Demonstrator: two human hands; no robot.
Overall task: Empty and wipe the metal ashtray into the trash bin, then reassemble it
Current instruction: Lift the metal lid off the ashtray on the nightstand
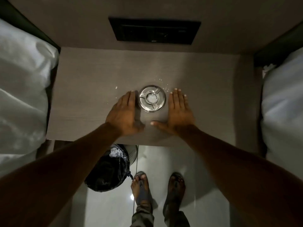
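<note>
Open hands (left [125,114], right [177,113]) flank ashtray [152,98]; no writing legible.

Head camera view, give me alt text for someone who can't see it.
A round metal ashtray with white bits in its centre sits assembled on a grey bedside table, flanked by an open left hand and right hand resting flat, not touching it. White crumbs dot the tabletop. A black-lined trash bin stands on the floor below, beside sandalled feet.

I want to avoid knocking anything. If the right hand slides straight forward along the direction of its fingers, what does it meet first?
Probably nothing solid: the right hand passes beside the ashtray, crossing only small white specks on the table, before the wall behind.
</note>
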